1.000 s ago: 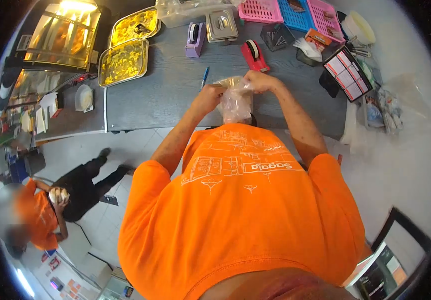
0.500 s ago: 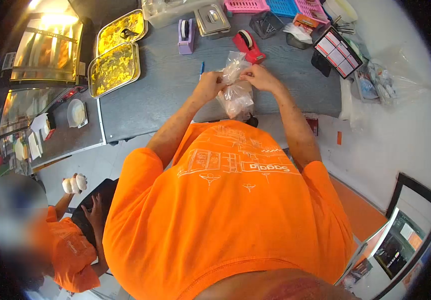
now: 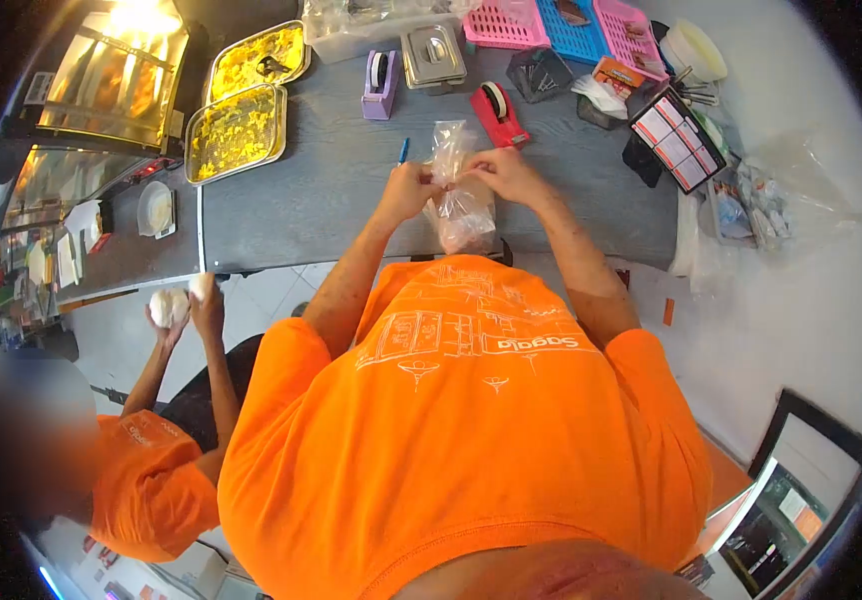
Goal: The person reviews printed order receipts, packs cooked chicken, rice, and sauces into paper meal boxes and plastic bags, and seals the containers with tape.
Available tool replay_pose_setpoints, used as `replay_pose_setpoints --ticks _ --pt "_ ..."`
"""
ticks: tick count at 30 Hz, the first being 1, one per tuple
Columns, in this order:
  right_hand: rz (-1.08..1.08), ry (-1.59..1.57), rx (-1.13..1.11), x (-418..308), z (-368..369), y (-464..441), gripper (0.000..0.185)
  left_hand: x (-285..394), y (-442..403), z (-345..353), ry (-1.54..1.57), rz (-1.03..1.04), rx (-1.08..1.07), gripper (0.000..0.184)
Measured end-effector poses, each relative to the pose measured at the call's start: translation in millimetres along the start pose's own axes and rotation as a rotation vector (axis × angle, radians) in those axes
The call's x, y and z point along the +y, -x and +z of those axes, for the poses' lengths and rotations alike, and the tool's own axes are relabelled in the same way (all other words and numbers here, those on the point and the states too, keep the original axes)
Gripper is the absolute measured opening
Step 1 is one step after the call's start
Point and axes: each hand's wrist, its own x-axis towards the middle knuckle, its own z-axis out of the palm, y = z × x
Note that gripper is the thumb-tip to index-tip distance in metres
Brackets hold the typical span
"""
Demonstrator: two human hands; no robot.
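Note:
A clear plastic bag point(image 3: 465, 222) with something pale inside stands at the table's front edge, its neck gathered and its loose top spread beyond my fingers. My left hand point(image 3: 412, 190) pinches the neck from the left side. From the right, my right hand point(image 3: 507, 175) has its fingertips closed on the same neck, close to the left ones. A blue pen point(image 3: 404, 150) lies just past my left hand. The red tape dispenser point(image 3: 500, 115) sits beyond my right hand, and a purple tape dispenser point(image 3: 380, 88) is farther left.
Two metal trays of yellow food point(image 3: 237, 130) are at the left beside a lit display case point(image 3: 116, 75). A lidded steel container point(image 3: 433, 57) and pink and blue baskets point(image 3: 507, 22) line the back. A co-worker point(image 3: 156, 480) at the left holds white round items point(image 3: 170, 305).
Both hands have gathered the bag's opening into a narrow neck, and its top now stands up beyond them. The co-worker has come nearer the table, arms raised with the white items.

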Motion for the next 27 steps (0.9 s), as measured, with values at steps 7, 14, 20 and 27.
replay_pose_setpoints --ticks 7,14,20,27 --pt "-0.195 0.192 -0.061 4 3 -7 0.020 7 4 10 -0.025 -0.003 0.094 0.019" --pt "-0.226 -0.052 0.187 -15 17 27 0.022 -11 15 42 0.691 -0.390 0.162 0.017" --pt "-0.348 -0.011 0.364 0 53 37 0.011 -12 27 60 1.001 -0.438 0.182 0.016" --pt "0.034 -0.618 0.231 17 52 27 0.020 12 32 71 1.061 -0.363 0.340 0.019"
